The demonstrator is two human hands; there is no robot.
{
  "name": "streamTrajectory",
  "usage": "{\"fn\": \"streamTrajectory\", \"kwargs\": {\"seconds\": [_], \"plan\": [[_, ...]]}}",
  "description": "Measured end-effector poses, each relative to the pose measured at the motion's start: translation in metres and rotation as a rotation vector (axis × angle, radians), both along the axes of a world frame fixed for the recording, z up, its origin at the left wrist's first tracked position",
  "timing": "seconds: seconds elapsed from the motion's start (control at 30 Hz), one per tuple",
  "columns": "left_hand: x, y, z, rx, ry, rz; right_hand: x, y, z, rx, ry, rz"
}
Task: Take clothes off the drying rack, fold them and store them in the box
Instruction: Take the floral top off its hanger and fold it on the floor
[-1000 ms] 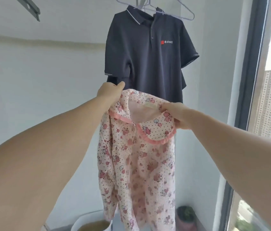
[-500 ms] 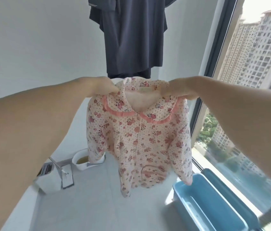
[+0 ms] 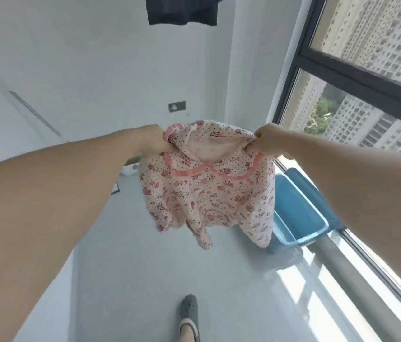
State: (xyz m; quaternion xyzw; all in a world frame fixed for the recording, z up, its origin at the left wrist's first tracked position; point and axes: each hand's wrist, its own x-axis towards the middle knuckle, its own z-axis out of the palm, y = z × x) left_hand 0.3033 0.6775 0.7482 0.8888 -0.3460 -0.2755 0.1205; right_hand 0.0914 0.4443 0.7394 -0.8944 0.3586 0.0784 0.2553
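Left hand (image 3: 154, 140) out in front, fingers curled tight round one shoulder of the small pink floral cotton top with coral-frilled collar (image 3: 207, 188). Just behind that hand's wrist, a sliver of white round container (image 3: 129, 169) on the floor, mostly hidden by the arm. Top hangs in mid-air between both hands, front facing the camera, collar open at the neck, sleeves and hem bunched and drooping below. Above it, the hem of a dark navy garment (image 3: 182, 11) hangs at the top edge, well apart. Grey wall plate (image 3: 176, 106) on the white wall behind the top. Below, on the pale grey tiled floor (image 3: 133, 280), one foot in a grey slipper (image 3: 189, 314). Right hand (image 3: 267, 140) pinches the other shoulder at the collar, fingers curled into the fabric. Light-blue rectangular plastic box (image 3: 300, 213) sits open on the floor beside the dark-framed window (image 3: 357, 72), partly behind the top's right sleeve; top is above the floor, not in the box.
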Motion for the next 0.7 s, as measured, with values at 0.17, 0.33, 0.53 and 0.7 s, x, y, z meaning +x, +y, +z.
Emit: {"fn": "streamTrajectory", "kwargs": {"seconds": [0.17, 0.33, 0.53, 0.7], "plan": [[-0.027, 0.052, -0.085, -0.012, 0.166, 0.019, -0.037, 0.036, -0.072, 0.139, 0.112, -0.044], [-0.032, 0.07, -0.145, -0.027, 0.189, 0.002, -0.046, 0.062, -0.136, 0.207, 0.161, -0.143], [-0.007, 0.076, -0.247, 0.021, 0.315, -0.076, -0.022, 0.098, -0.239, 0.171, 0.247, -0.237], [0.022, 0.079, -0.352, 0.085, 0.393, -0.078, 0.005, 0.12, -0.333, 0.141, 0.332, -0.289]]}}
